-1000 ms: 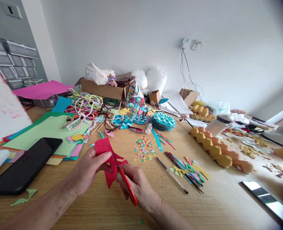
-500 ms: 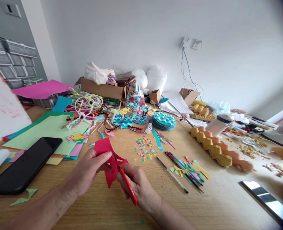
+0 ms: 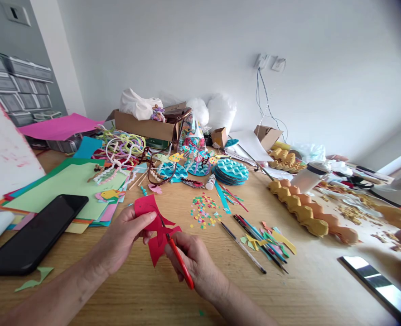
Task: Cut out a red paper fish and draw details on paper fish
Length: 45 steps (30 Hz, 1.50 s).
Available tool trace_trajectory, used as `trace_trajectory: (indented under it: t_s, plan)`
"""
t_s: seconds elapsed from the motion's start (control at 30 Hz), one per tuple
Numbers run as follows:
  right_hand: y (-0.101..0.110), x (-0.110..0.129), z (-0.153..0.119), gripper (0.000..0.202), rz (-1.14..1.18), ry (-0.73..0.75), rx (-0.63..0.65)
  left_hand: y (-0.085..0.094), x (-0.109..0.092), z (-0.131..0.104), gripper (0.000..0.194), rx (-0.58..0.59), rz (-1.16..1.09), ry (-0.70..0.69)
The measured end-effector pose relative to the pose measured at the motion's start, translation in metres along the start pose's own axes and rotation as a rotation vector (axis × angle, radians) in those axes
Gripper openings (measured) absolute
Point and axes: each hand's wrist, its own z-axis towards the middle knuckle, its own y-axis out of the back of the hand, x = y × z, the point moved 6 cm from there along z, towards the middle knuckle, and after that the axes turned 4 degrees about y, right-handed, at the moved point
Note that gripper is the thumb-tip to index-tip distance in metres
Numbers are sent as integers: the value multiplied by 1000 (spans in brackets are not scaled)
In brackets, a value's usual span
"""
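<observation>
Cutting work above a wooden tabletop [image 3: 125, 299], seen from the head. Pinched in the left hand [image 3: 127, 237], mostly closed, with thumb on top and fingers beneath: red paper [image 3: 146, 208], marked with fine dark lines on its upper part. Curled around red-handled scissors [image 3: 180, 262]: the right hand [image 3: 195, 262], fingers bent in at the handles. Blades directed up and away, at the cut in the red paper, between the two hands; exact parting of the blades impossible to tell. Hanging below the blades: a pointed lower part of the same red paper.

To the left: a black phone [image 3: 37, 233], just beside a stack of coloured sheets [image 3: 64, 185], with a yellow-and-pink paper fish [image 3: 110, 194] on top. Near the phone's lower end: a light green scrap [image 3: 35, 278]. Beyond the hands: scattered paper dots [image 3: 205, 210] and, farther back, a pile of turquoise wavy discs [image 3: 230, 172]. To the right: pencils [image 3: 259, 240] lying among paper offcuts [image 3: 278, 240], then yellow and orange egg-carton strips [image 3: 295, 206]. Near the lower right corner: a second phone [image 3: 377, 283], bright with reflections.
</observation>
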Motion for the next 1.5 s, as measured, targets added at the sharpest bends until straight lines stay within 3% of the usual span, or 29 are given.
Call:
trace_trajectory:
  t_s: [0.33, 1.03, 1.5]
  plan:
    - [-4, -1, -1, 46, 171, -47, 33, -6, 7, 0, 30, 63, -33, 30]
    - [-6, -12, -1, 43, 161, -18, 11, -4, 10, -3, 28, 71, -74, 53]
    - [-8, 0, -2, 54, 225, -75, 35, -8, 10, -3, 32, 39, -85, 64]
